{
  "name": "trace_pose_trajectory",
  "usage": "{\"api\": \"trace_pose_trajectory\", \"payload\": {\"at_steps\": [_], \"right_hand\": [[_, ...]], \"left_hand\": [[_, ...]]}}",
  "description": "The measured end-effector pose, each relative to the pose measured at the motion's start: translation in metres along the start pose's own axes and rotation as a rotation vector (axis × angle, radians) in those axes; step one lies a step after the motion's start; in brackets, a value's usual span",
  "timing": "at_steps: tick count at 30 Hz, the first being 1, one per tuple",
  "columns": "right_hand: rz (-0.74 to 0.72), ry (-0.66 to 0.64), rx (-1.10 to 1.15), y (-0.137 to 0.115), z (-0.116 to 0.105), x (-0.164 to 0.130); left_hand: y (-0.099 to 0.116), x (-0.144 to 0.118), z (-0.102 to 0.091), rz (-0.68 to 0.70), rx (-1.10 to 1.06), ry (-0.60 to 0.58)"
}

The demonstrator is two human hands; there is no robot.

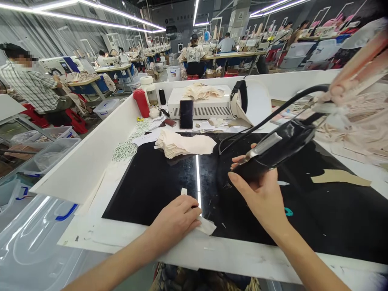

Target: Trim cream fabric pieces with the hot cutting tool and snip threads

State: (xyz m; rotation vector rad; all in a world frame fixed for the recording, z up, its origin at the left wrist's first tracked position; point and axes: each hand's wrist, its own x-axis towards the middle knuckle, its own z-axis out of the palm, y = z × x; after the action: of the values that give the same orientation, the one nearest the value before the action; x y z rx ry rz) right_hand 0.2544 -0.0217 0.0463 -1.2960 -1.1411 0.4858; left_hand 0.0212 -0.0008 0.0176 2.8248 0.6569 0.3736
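My left hand (178, 212) is closed over a narrow white strip (207, 225), pressing it against the black glossy work surface (145, 186). The strip's ends stick out above and below my curled fingers. My right hand (266, 192) grips a black hand-held tool (273, 143) with a metal lever along its side, tilted up to the right above the surface. A thick black cord (291, 97) curves near its upper end. Farther back lies a stack of cream fabric pieces (188, 144), apart from both hands.
A tan pattern piece (341, 178) lies at right, near heaped pale fabric (357, 117). At the back stand a phone (186, 114), a white vented box (200, 107) and a red cup (141, 103). A white side board (87, 161) borders the left. A blurred pink shape (354, 72) fills the upper right.
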Motion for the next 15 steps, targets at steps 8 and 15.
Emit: {"api": "trace_pose_trajectory", "payload": {"at_steps": [8,15], "right_hand": [[-0.192,-0.293,-0.702,0.047,-0.100,-0.019],[-0.305,-0.417,-0.876,0.076,-0.138,-0.038]], "left_hand": [[0.001,0.004,0.002,-0.043,-0.086,-0.061],[-0.002,0.004,-0.001,-0.065,0.022,-0.163]]}}
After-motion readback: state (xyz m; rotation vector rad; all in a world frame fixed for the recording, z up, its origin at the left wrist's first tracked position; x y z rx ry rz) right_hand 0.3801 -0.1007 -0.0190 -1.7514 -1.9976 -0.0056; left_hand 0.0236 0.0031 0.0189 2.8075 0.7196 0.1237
